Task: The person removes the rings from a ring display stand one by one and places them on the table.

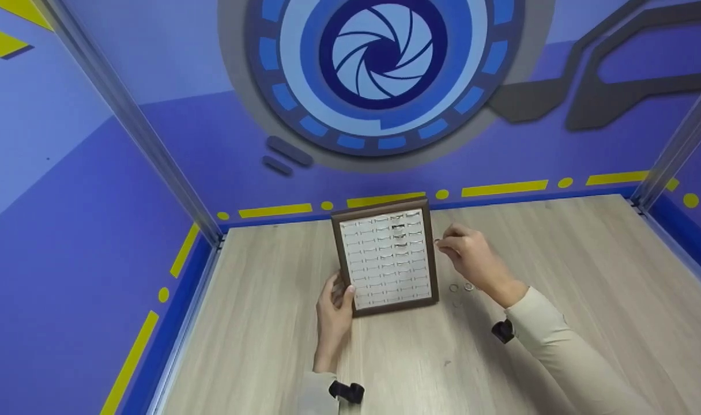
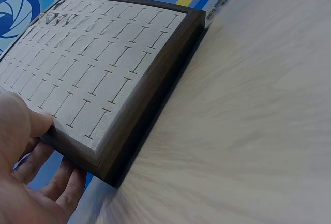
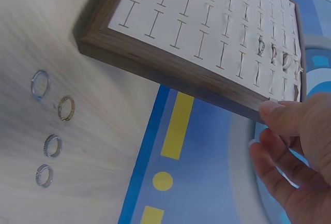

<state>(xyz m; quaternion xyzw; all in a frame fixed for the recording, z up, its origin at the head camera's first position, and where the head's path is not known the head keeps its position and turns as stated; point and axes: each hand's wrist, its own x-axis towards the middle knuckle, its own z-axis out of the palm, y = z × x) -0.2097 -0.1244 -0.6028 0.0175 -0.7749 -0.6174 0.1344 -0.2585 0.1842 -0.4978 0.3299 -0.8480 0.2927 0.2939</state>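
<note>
A ring display board [image 1: 388, 259] with a brown wooden frame and a white slotted pad stands tilted back on the table. My left hand [image 1: 334, 311] grips its left edge near the bottom, thumb on the front and fingers behind, as the left wrist view [image 2: 31, 157] also shows. Several rings [image 3: 286, 61] sit in slots in the upper right part of the pad. Beside the frame's upper right edge, my right hand [image 1: 468, 253] pinches a small ring [image 1: 437, 242] between thumb and fingertips; the fingers hide most of it.
Several loose rings, among them a silver one [image 3: 40, 84] and a gold-toned one [image 3: 66, 108], lie on the wooden table [image 1: 258, 323] right of the board. A blue printed wall [image 1: 189, 155] rises behind it, with metal posts [image 1: 149, 132] at the corners.
</note>
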